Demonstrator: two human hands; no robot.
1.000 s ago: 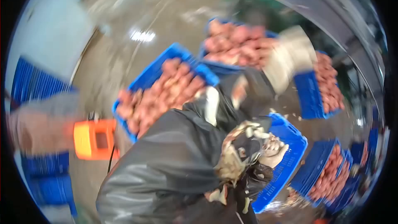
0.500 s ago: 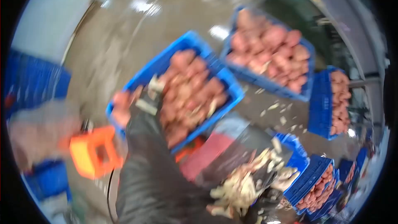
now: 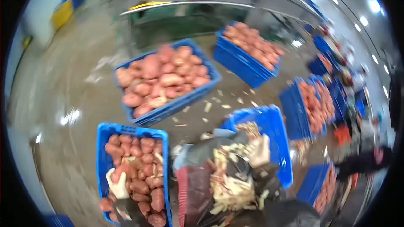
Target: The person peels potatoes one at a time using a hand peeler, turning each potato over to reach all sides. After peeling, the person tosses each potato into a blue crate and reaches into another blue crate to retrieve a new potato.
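Potatoes [image 3: 157,199] are crowding a blue crate [image 3: 165,164] at lower left of the frame, and my left hand [image 3: 118,187] is sitting among them, fingers lying spread around one red potato [image 3: 121,172]. Can't tell if I'm actually pinching it. If the skin's slick, I'm risking a slip, and the tightly packed neighbours could be snagging my fingertips. Peelings [image 3: 230,191] are lying heaped at bottom centre, so a careless lean could be spilling them. Further right, my right hand [image 3: 261,151] is resting near another blue crate [image 3: 275,130], grip too blurry to call.
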